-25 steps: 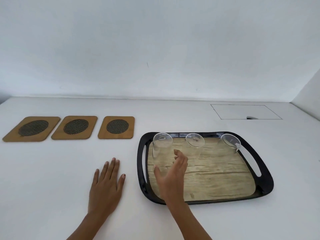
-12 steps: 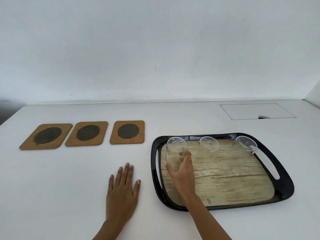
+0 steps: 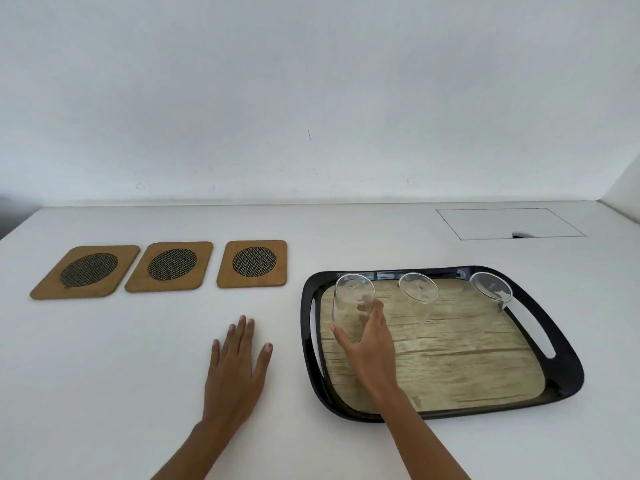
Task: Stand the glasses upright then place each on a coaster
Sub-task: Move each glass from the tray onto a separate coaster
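A white table [image 3: 104,375] filled the lower half of the view, running back to a plain white wall [image 3: 311,81] at the far side. A second white wall surface [image 3: 623,192] closed in at the far right corner. On the right half of the table lay a black tray [image 3: 568,372] with a wood-grain inner panel [image 3: 467,358] and a slot handle cut into its left and right rims. Far right on the table, beyond the tray, a thin dark outline marked a rectangular panel [image 3: 502,223] set flush in the surface, with a small dark notch [image 3: 523,234] at its near edge. A short dark mark [image 3: 309,135] showed on the far wall.
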A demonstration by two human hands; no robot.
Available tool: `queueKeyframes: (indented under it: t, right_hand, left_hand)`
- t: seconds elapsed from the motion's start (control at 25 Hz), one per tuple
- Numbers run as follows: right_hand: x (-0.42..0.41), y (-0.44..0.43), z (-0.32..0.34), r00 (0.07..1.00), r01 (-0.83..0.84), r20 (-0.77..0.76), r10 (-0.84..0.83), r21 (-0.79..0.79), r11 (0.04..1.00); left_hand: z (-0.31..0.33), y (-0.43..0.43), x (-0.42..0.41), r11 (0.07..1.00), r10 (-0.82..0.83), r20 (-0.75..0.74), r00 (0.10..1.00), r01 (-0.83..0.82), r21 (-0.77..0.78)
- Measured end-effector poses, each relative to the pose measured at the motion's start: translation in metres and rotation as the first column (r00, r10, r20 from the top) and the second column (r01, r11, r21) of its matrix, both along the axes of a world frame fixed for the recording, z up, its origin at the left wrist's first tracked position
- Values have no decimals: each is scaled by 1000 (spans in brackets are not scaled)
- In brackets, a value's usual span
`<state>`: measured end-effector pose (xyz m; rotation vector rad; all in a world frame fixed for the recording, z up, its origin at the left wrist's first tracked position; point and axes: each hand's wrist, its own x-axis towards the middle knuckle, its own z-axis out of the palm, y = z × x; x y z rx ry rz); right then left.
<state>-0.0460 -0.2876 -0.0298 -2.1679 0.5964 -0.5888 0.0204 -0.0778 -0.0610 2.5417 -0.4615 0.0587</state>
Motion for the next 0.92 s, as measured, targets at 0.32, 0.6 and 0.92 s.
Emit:
queueKeyframes:
  t: [0.32,0.6,0.92]
  right_hand:
    - [17,7,22,996,-32,85,27,59,998]
    - [98,37,56,961,-221,193,197,110,969]
    - [198,64,41,937,-342,120,329,116,932]
  left_hand:
    - [-3,17,34,989,52,78,996,-63,137]
    - [-7,16,38,987,65,95,993,-78,139]
    - [-11,14,39,988,74,80,994,-84,133]
